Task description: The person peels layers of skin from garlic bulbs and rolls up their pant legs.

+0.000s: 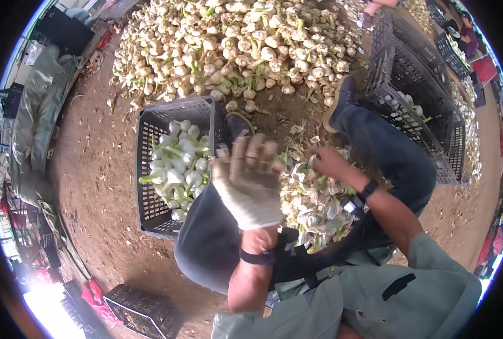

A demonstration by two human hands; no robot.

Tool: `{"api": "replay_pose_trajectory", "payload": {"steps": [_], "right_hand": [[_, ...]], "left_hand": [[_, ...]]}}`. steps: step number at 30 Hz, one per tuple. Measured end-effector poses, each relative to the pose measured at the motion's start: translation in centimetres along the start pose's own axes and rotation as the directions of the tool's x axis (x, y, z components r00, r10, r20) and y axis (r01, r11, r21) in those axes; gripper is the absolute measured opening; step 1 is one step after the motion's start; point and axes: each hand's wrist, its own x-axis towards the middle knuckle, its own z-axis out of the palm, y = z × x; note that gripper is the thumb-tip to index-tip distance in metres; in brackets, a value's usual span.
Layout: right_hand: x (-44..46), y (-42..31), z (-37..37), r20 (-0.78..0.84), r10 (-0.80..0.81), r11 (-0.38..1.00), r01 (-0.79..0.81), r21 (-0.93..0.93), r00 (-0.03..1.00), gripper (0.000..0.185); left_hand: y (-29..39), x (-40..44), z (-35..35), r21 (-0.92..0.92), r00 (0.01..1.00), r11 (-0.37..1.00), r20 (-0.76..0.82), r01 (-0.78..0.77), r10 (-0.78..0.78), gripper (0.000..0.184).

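My left hand [248, 186], in a pale work glove with dirty fingers, is raised beside the crate's right edge. It is blurred by motion; its fingers look apart and I see nothing in it. My bare right hand [331, 164] is low between the knees, fingers closed near a heap of peeled garlic skins and leaves [313, 209]; what they hold, if anything, I cannot make out. Left of my left hand is a black plastic crate [148, 198] with cleaned white garlic bulbs [178, 164] with green stems.
A large pile of untrimmed garlic [240, 51] covers the floor ahead. Stacked black crates [409, 73] stand right of my leg, with a few bulbs inside. Another crate [141, 308] lies at lower left. Sheeting [39, 107] runs along the left side. Another person [467, 38] sits far right.
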Motion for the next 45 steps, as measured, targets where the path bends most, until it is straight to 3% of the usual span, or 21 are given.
{"api": "replay_pose_trajectory", "payload": {"steps": [1, 3, 7, 9, 10, 13, 16, 18, 19, 20, 22, 24, 26, 28, 30, 31, 36, 40, 42, 44, 45], "right_hand": [[2.8, 0.7, -0.1, -0.042, -0.002, 0.996, -0.002, -0.09, 0.999, 0.034], [8.9, 1.8, -0.3, -0.039, 0.147, 0.988, -0.145, 0.058, 0.988, 0.033], [20.0, 3.4, 0.1, -0.339, 0.166, 0.981, -0.19, -0.039, 0.926, 0.062], [25.6, 4.5, 0.1, -0.358, 0.22, 0.96, -0.267, -0.084, 0.907, 0.074], [27.5, 4.0, -0.8, -0.306, 0.327, 0.927, -0.367, -0.081, 0.894, 0.073], [30.4, 5.7, -0.5, -0.236, 0.39, 0.909, -0.413, -0.055, 0.89, 0.071], [28.8, 6.9, 1.8, -0.243, 0.271, 0.958, -0.286, -0.027, 0.931, 0.074], [25.2, 7.6, 5.2, -0.438, 0.039, 0.996, -0.069, -0.052, 0.898, 0.081], [22.7, 6.3, 4.7, -0.19, 0.292, 0.932, -0.234, 0.278, 0.937, 0.069], [19.0, 2.5, 2.8, 0.129, 0.437, 0.735, -0.436, 0.52, 0.89, 0.059], [14.1, 2.2, 2.9, 0.139, 0.258, 0.711, -0.285, 0.643, 0.956, 0.049], [7.6, -1.8, 0.3, 0.103, -0.002, 0.768, -0.064, 0.637, 0.995, 0.039], [4.1, -4.2, -0.5, 0.126, 0.107, 0.491, -0.163, 0.856, 0.986, 0.036], [-1.2, -9.7, -3.1, -0.106, 0.055, 0.542, 0.059, 0.838, 0.993, 0.031], [-3.9, -9.8, -3.4, -0.143, 0.065, 0.539, 0.086, 0.838, 0.988, 0.031], [-5.2, -11.4, -4.2, -0.283, -0.013, 0.661, 0.22, 0.717, 0.959, 0.031], [-8.5, -11.2, -5.8, -0.389, 0.046, 0.741, 0.23, 0.631, 0.92, 0.025], [-9.3, -10.8, -6.6, -0.442, 0.202, 0.747, 0.155, 0.647, 0.874, 0.022], [-9.8, -11.4, -6.8, -0.504, 0.141, 0.597, 0.332, 0.73, 0.852, 0.028], [-10.2, -12.6, -7.4, -0.485, 0.182, 0.517, 0.336, 0.787, 0.855, 0.031], [-10.5, -12.8, -7.8, -0.474, 0.22, 0.589, 0.271, 0.761, 0.853, 0.031]], "left_hand": [[-0.7, 0.4, -0.3, 0.041, 1.0, 0.999, 0.023, 0.012, -0.013, 0.058], [-1.4, 0.6, -0.2, 0.086, 0.999, 0.995, -0.019, 0.044, -0.042, 0.055], [-1.6, 1.1, -0.7, 0.193, 0.999, 0.981, -0.045, 0.034, -0.026, 0.059], [-2.2, 1.2, -0.7, 0.246, 0.998, 0.969, -0.059, 0.011, 0.004, 0.062], [-2.2, 1.4, -1.2, 0.273, 0.998, 0.961, -0.049, 0.038, -0.026, 0.063], [-2.6, 1.8, -1.2, 0.376, 0.989, 0.923, -0.147, 0.088, -0.034, 0.063], [-2.6, 1.8, -1.8, 0.45, 0.993, 0.89, -0.116, 0.075, -0.025, 0.063], [-2.6, 1.6, -2.0, 0.469, 0.997, 0.882, -0.079, 0.039, -0.002, 0.06], [-2.6, 1.6, -2.0, 0.493, 0.997, 0.869, -0.079, 0.049, -0.012, 0.058], [-2.7, 1.5, -2.0, 0.516, 0.997, 0.855, -0.075, 0.06, -0.025, 0.056], [-3.7, 1.7, -3.5, 0.466, 0.997, 0.884, -0.078, 0.03, 0.007, 0.04], [-4.6, 2.4, -4.2, 0.573, 0.992, 0.818, -0.07, -0.044, 0.103, 0.043], [-6.0, 3.6, -6.0, 0.698, 0.98, 0.696, 0.047, -0.169, 0.191, 0.05], [-7.6, 4.2, -6.7, 0.618, 0.98, 0.761, 0.108, -0.197, 0.165, 0.061], [-8.0, 4.3, -6.8, 0.56, 0.979, 0.826, 0.197, -0.07, -0.051, 0.065], [-7.7, 3.8, -6.4, 0.582, 0.973, 0.813, 0.184, 0.005, -0.137, 0.065], [-6.9, 0.7, -4.3, 0.642, 0.916, 0.76, 0.24, 0.099, -0.322, 0.06], [-7.2, -1.3, -3.1, 0.71, 0.892, 0.703, 0.338, -0.033, -0.3, 0.053], [-7.3, -2.2, -2.3, 0.739, 0.858, 0.641, 0.452, -0.207, -0.244, 0.052], [-6.8, -3.0, -0.7, 0.689, 0.844, 0.675, 0.504, -0.265, -0.182, 0.049], [-5.8, -3.7, 0.7, 0.77, 0.846, 0.547, 0.497, -0.328, -0.193, 0.049]]}}
